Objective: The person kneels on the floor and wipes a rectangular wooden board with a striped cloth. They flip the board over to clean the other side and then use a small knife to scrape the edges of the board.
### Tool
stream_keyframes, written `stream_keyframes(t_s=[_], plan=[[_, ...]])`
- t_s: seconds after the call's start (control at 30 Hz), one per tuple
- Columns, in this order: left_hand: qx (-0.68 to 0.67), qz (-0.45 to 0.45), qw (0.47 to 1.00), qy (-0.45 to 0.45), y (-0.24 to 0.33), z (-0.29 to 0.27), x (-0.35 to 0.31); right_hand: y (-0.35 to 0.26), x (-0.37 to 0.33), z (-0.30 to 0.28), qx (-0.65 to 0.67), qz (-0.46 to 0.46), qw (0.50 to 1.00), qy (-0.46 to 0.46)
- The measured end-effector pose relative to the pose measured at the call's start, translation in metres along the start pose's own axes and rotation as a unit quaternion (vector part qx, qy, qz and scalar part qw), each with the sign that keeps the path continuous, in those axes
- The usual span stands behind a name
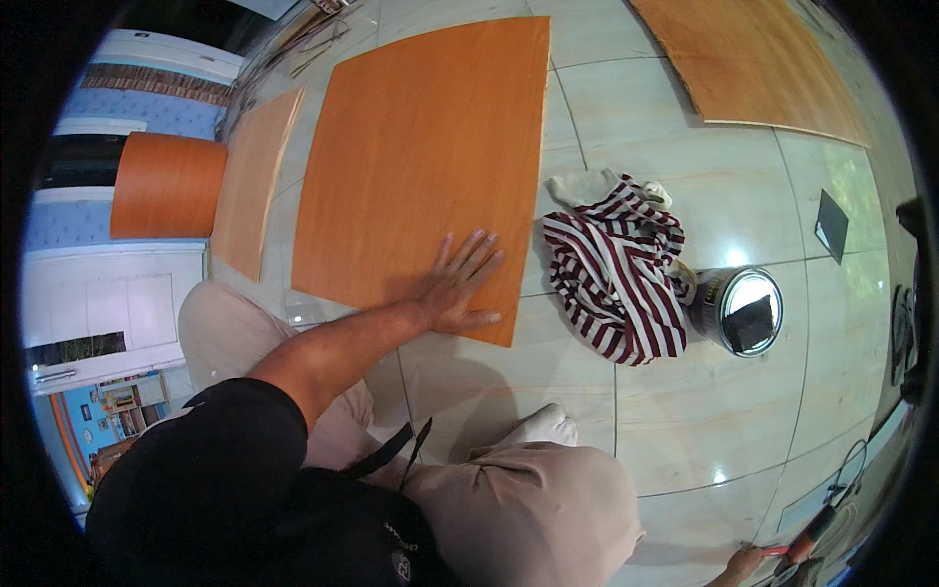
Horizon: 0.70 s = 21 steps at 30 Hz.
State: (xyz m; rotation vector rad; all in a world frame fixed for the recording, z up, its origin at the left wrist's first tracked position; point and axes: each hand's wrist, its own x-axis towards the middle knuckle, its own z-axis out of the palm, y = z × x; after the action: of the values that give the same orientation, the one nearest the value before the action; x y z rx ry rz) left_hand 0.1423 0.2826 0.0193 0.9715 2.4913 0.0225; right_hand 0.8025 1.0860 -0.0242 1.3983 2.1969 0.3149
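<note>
My left hand lies palm down on an orange wood-faced board, near its right front corner, with the fingers spread. The board rests flat on the tiled floor before my folded legs. Far to the lower right, my right hand is closed at the red end of a red and black tool lying by a looped cord; its exact kind is hard to make out. To the right of the board is a crumpled maroon-and-white striped cloth. Beside it stands a metal can with a dark flat piece on its lid.
Another wood board lies at the far right, and a paler board on the left. A curved orange panel stands near the white door. A dark square sheet lies on the tiles at right.
</note>
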Motion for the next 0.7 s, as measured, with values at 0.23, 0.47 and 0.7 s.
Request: stream_keyframes(t_s=[0.23, 0.47, 0.7], plan=[[0.005, -0.089, 0.994, 0.065, 0.030, -0.009, 0.026, -0.047, -0.003, -0.025, -0.093, -0.013, 0.996, -0.010], [-0.024, 0.064, 0.997, 0.019, 0.039, -0.013, 0.005, -0.026, 0.010, -0.035, -0.161, -0.040, 0.985, -0.036], [0.043, 0.169, 0.982, 0.066, 0.015, 0.003, -0.006, -0.044, -0.013, -0.023, 0.189, 0.230, 0.954, 0.045]])
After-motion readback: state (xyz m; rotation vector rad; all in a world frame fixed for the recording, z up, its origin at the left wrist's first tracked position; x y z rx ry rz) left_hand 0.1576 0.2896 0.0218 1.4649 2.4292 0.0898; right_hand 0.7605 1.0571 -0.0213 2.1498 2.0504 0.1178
